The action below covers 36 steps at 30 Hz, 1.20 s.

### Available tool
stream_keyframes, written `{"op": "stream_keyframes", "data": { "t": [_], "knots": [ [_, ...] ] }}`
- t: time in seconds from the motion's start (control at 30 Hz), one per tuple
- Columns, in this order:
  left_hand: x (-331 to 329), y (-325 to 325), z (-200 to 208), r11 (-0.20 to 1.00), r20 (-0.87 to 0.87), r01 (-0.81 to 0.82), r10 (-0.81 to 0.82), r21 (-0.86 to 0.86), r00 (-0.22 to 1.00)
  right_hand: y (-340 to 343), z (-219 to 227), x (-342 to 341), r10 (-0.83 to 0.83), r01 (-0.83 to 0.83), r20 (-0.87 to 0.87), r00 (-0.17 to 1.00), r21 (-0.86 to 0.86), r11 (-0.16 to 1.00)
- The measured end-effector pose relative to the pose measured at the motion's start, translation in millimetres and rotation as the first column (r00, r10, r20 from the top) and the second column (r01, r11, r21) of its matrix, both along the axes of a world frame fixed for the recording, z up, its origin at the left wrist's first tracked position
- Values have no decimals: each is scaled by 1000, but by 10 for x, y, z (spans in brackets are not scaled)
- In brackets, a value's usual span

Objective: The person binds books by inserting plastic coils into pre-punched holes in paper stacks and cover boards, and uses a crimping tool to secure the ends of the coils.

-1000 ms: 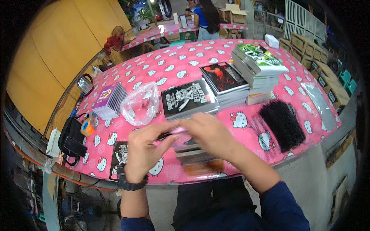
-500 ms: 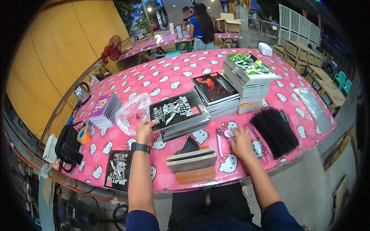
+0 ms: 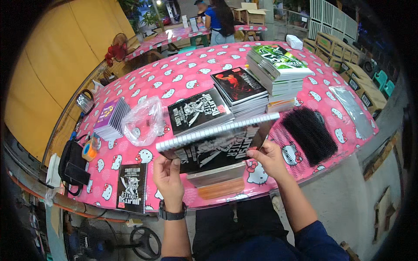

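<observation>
My left fingers (image 3: 175, 166) and right fingers (image 3: 257, 154) pinch opposite ends of a black spiral-bound notebook (image 3: 213, 150), tilted above the worktop (image 3: 148, 87), and it seems light, flexible and slick-covered, best held by its short edges, clear of the coil (image 3: 217, 132).

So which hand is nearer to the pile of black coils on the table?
Right. The right hand grips the right end of the spiral notebook, just left of the black coils. The left hand holds its left end, farther from them.
</observation>
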<state>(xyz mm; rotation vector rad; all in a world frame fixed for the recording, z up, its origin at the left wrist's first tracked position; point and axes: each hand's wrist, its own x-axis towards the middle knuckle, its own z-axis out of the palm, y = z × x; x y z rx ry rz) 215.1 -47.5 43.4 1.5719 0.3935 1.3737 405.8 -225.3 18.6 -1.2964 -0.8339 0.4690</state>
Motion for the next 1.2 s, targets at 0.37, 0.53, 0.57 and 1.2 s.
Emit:
{"op": "stream_keyframes", "data": {
  "t": [0.37,0.53,0.57,1.2],
  "knots": [
    [-511,242,-968,960,-105,50,-82,-275,991,-143,-430,-352,-88,251,554,828,-227,941],
    [-514,387,-952,895,37,186,-188,-405,982,-182,-548,-262,-49,222,526,849,-272,936],
    [-419,329,-746,878,256,266,-172,-399,951,-198,-597,-98,-32,203,534,845,-265,942],
    [138,-564,188,724,-445,17,404,689,799,-301,570,5,90,88,459,884,-352,932]
  ]
}}
